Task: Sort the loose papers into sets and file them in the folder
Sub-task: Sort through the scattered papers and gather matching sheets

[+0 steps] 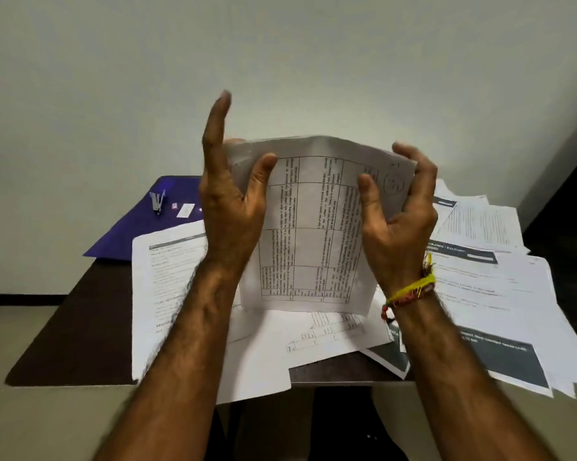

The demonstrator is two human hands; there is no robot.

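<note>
Above table (pixel 64 344) | two hands: left hand (pixel 228 207), right hand (pixel 398 211) | one sheet (pixel 310 234) held

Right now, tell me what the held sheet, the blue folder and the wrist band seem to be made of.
Held sheet: thin matte office paper; it bows between the hands and carries a printed table.
Blue folder: probably card or thin plastic; flat, even colour, faint sheen, so I cannot say which.
Wrist band: looks like twisted thread or yarn, yellow and red, with frayed strands.

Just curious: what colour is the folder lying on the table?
The folder is deep blue-purple, seen in the head view.
</note>
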